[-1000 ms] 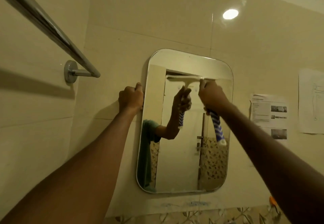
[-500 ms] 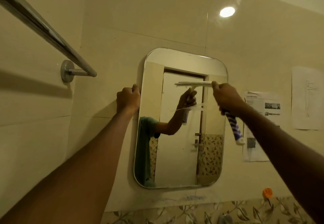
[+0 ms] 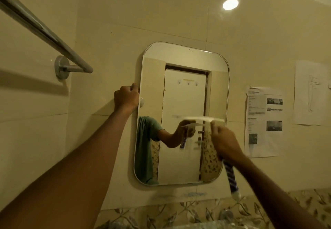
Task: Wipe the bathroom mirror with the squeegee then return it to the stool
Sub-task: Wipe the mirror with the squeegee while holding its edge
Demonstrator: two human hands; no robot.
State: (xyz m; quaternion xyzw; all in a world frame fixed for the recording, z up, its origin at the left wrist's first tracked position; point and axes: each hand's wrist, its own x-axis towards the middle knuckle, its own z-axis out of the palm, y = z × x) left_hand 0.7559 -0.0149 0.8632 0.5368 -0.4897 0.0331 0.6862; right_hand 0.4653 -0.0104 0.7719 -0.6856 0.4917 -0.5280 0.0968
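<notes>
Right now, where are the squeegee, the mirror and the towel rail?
squeegee (image 3: 202, 119): head view, on its blurred white blade.
mirror (image 3: 180, 58): head view, on the bare glass near its top edge.
towel rail (image 3: 44, 31): head view, mid-bar.

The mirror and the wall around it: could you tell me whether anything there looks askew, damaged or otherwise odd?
Nothing looks damaged. The mirror hangs slightly tilted, though the wide-angle lens may cause that. The left hand grips its left edge while the right hand holds the squeegee, blurred. The printed sheet sits slightly crooked.

Squeegee (image 3: 231, 176) handle blue/white striped, blade white.
</notes>
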